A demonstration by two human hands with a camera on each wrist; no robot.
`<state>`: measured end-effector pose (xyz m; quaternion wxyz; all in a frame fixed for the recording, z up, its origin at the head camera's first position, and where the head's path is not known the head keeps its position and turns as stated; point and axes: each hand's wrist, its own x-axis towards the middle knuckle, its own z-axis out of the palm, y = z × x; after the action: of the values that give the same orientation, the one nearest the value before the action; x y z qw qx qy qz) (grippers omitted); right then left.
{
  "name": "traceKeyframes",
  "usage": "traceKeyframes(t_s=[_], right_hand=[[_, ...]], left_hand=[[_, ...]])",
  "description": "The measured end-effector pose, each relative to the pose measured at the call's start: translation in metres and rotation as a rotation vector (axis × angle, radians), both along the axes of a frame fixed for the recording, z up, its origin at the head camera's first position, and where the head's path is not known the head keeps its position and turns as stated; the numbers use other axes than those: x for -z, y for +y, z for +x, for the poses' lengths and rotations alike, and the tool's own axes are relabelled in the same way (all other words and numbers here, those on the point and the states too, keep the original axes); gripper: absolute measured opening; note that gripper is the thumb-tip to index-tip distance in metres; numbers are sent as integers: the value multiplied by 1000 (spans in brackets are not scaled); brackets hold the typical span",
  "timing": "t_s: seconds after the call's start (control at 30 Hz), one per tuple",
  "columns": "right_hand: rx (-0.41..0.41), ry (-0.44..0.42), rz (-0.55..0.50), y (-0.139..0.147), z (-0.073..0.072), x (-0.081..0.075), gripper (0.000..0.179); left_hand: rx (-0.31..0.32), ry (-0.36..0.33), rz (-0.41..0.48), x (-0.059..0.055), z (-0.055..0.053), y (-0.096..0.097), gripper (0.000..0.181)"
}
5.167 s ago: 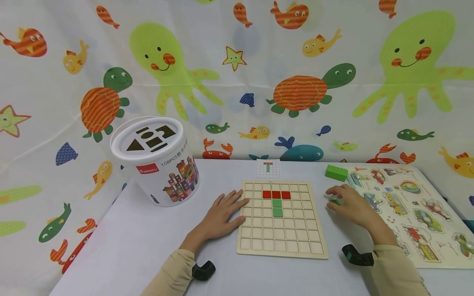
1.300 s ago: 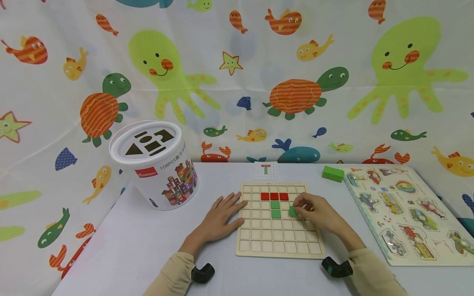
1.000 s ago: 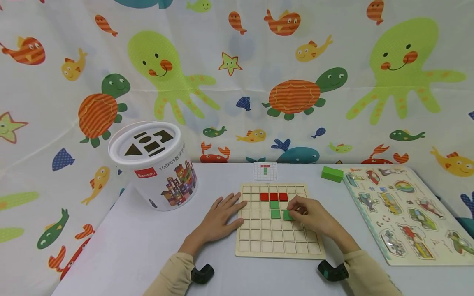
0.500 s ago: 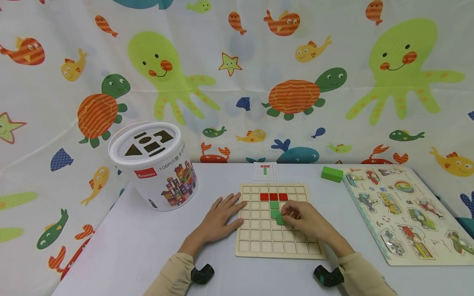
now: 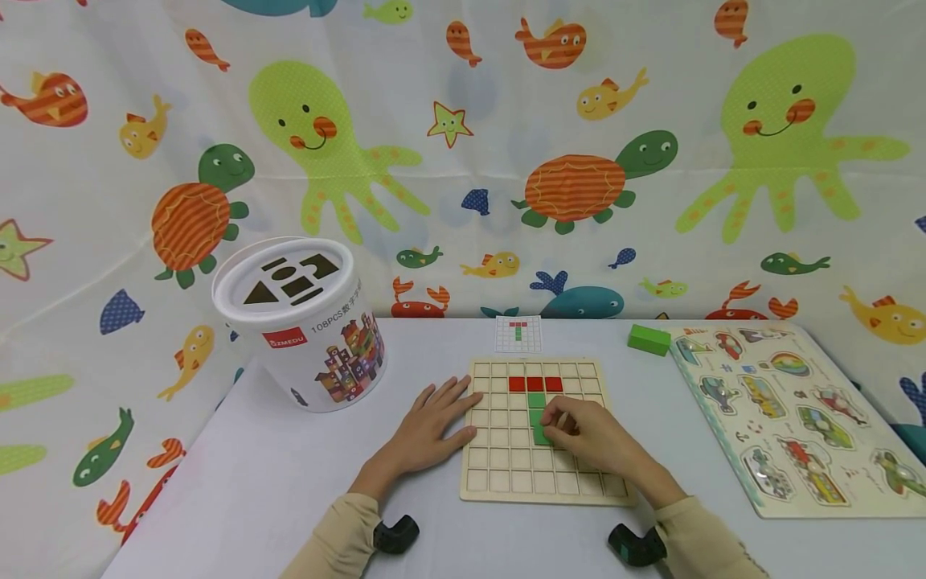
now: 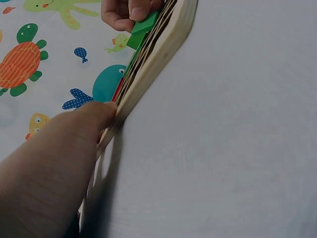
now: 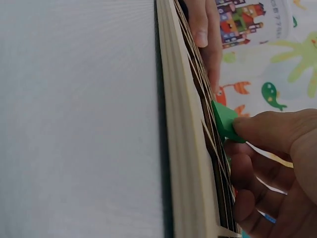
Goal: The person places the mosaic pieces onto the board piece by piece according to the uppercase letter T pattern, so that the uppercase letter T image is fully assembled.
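Observation:
My right hand (image 5: 593,434) pinches a small green square block (image 5: 539,436) between thumb and fingers. It holds the block over the wooden grid board (image 5: 499,482), just below a column of green squares (image 5: 536,400) set in the cells. Three red squares (image 5: 534,384) form a row above that column. In the right wrist view the held green block (image 7: 225,120) stands tilted close over the board's surface. My left hand (image 5: 427,430) lies with fingers spread, its fingertips on the board's left edge. In the left wrist view its thumb (image 6: 101,114) touches that edge.
A small card (image 5: 518,334) printed with a red and green T on a grid lies behind the board. A green rectangular block (image 5: 649,340) and a picture puzzle board (image 5: 731,434) lie to the right. A white lidded bucket (image 5: 325,322) stands at the left.
My right hand has carried the green block from the table right of the board leftward over the grid, down to below the green column. The left hand has stayed at the board's edge.

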<state>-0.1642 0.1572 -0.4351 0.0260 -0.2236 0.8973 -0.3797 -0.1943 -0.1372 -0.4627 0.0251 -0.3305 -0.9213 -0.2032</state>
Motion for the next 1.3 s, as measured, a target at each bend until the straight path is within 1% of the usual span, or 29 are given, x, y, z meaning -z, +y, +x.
traceKeyframes(t_s=[0.2, 0.3, 0.63, 0.83, 1.0, 1.13, 1.27, 1.3], right_hand=[[7, 39, 61, -4, 3, -3, 8], [-3, 57, 91, -5, 5, -4, 7], [-38, 105, 134, -6, 4, -3, 7], [-46, 112, 133, -7, 3, -1, 8], [-51, 107, 121, -8, 2, -1, 3], [-41, 79, 102, -6, 0, -5, 6], [-26, 79, 88, 1, -3, -10, 5], [-19, 81, 87, 4, -3, -12, 5]], left_hand=[[2, -5, 2, -1, 0, 0, 55], [2, -5, 2, -1, 0, 0, 55], [-6, -6, 0, -2, 1, 1, 55], [-14, -9, -5, -3, 1, 0, 56], [-23, -16, -13, -4, 3, -3, 56], [-25, -21, 7, -6, 4, -4, 55], [-42, -23, 35, -8, 5, -4, 54], [-47, -14, 44, -9, 5, -4, 53]])
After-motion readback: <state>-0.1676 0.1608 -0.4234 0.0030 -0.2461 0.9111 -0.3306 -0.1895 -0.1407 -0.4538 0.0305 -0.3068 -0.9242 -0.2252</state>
